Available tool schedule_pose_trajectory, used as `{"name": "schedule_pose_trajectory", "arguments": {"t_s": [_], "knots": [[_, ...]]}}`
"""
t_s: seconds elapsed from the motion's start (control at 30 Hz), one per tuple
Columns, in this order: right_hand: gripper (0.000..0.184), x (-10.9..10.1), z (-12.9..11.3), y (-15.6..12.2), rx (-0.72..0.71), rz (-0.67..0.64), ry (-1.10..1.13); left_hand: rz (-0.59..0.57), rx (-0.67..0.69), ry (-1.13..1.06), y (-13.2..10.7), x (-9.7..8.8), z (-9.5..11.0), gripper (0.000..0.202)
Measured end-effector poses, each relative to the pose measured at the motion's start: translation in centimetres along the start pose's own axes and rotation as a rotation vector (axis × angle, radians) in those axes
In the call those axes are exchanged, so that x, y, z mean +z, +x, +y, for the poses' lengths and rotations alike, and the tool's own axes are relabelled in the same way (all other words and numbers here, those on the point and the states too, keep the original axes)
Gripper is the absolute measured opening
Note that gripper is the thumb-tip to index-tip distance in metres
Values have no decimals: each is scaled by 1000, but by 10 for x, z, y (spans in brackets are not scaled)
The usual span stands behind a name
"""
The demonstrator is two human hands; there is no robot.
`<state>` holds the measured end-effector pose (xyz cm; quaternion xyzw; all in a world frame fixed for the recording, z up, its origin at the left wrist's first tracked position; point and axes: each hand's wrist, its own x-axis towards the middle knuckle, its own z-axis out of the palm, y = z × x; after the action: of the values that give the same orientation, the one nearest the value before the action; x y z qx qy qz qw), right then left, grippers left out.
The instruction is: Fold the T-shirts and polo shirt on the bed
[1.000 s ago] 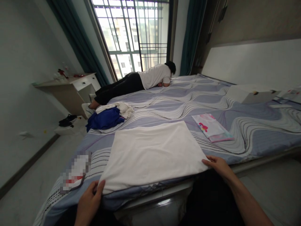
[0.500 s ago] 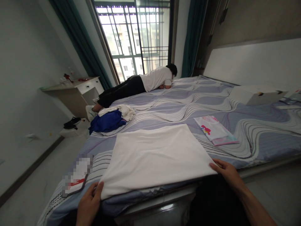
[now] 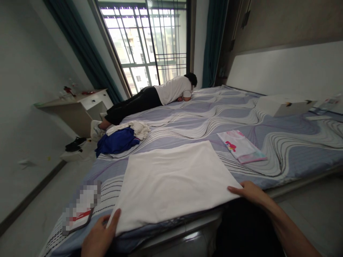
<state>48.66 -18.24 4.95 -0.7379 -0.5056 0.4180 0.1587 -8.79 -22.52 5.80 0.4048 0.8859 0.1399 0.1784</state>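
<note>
A white cloth, folded into a broad, slightly creased rectangle, lies flat at the near edge of the bed. My left hand pinches its near left corner between thumb and fingers. At the near right corner, my right hand grips the cloth with the thumb on top; the fingers underneath are hidden. The cloth's front edge stretches between both hands along the bed's edge. Left of the cloth lies a phone with its screen blurred out. To the right rests a folded white and pink printed cloth.
The bed has a grey-blue wavy-patterned sheet. A crumpled blue garment and a cream garment lie at the far left. Behind them a person lies face down. A white box stands near the headboard; a small desk stands left.
My view has shifted slightly, so the scene sits a little further left. My right hand has drawn the cloth's near right corner slightly inward; both hands keep hold of the corners.
</note>
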Motion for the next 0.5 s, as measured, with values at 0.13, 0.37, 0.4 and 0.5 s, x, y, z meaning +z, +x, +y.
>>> {"name": "schedule_pose_trajectory", "arguments": {"t_s": [0.13, 0.37, 0.4, 0.5], "knots": [[35, -1, -17, 5, 3, -41, 193, -217, 79, 17, 6, -12, 8, 64], [37, 8, -8, 14, 53, -216, 617, -167, 208, -354, 1, -7, -1, 45], [37, 8, -8, 15, 64, -230, 653, -162, 156, -430, -2, -3, 0, 44], [46, 7, -8, 16, 36, -113, 640, -145, -16, -700, -15, 1, 7, 58]]}}
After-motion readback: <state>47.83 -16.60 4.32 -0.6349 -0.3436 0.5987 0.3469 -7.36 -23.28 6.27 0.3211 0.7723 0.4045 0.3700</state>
